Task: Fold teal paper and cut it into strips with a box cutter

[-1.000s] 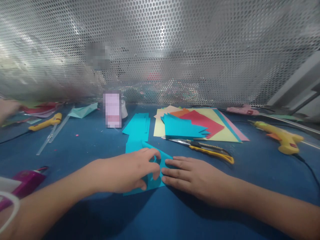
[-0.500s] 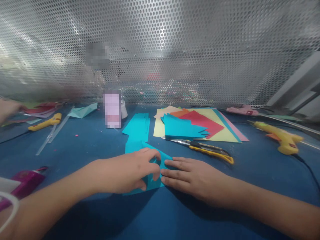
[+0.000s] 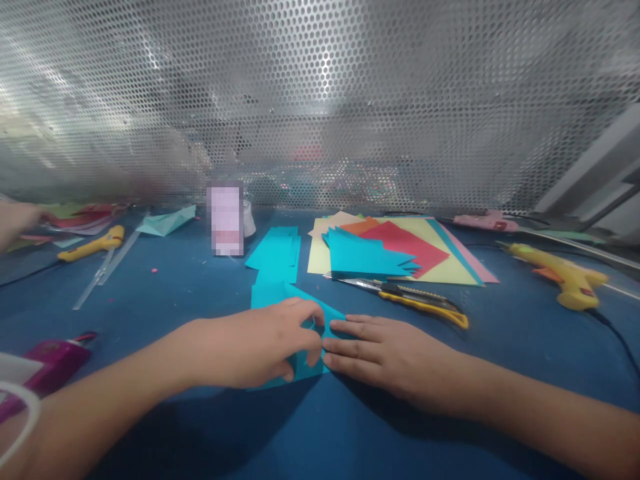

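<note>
A bright blue sheet of paper [image 3: 267, 294] lies on the table in front of me, with a slanting folded edge along its upper right side. Over its middle sits my left hand [image 3: 270, 343], fingers bent and spaced apart, the tips down at the paper. My right hand [image 3: 395, 357] rests flat at the paper's right edge, its fingers stretched out and their tips on the sheet. The left hand covers much of the paper. Just beyond are stacked blue paper strips [image 3: 276, 250].
A yellow-handled utility knife [image 3: 423, 310] lies right of centre, below cut blue pieces [image 3: 360, 255] on coloured sheets [image 3: 465, 263]. Yellow glue guns [image 3: 575, 277] sit at both sides. A pixelated upright object [image 3: 225, 220] stands behind. Another person's hand [image 3: 17, 223] is far left.
Both hands hold nearly the same pose on the blue paper. The other person's hand at far left has shifted slightly.
</note>
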A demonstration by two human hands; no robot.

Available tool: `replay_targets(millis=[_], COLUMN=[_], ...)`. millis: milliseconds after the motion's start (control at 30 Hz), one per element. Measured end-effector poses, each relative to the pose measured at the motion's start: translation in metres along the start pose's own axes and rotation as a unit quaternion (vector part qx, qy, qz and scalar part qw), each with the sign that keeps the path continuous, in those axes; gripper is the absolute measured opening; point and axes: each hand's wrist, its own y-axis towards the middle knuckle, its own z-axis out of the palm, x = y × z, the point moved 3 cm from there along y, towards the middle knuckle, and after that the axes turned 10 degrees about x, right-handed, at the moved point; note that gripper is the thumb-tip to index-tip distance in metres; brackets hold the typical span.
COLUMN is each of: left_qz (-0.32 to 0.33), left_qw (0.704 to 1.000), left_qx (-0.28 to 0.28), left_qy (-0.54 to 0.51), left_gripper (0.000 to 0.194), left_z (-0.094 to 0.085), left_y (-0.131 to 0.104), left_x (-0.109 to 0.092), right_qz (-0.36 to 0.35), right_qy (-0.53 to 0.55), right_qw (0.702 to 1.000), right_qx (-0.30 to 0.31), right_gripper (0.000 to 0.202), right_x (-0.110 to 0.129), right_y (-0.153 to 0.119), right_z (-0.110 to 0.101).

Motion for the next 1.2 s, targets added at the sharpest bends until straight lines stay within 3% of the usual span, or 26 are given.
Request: replay_targets(millis=[533,1000,1200], left_qz=[-0.009,0.052,0.011], left_qw=[0.999,0.998,1.000], left_qx=[0.035,-0.020,0.015], left_qy=[-0.038,0.010,-0.014], left_gripper=[0.027,0.025,0.033], left_z=[-0.0015,-0.0019,-0.0016], left_y=[0.0003,-0.0013,-0.0022], left_x=[-0.0049,-0.0051,-0.0057], right_qz=[-0.005,-0.011,-0.010], right_qy=[0.048,0.064,0.058], right_qw=[0.999,0.998,0.998], right_qx=[0.008,0.012,0.021], right_gripper=[0.041,0.042,0.043], right_x=[-0.0022,-0.0018,-0.0018], right_y=[0.0022,0.0020,0.0011], right_z=[-0.0019,-0.0054,-0.0028])
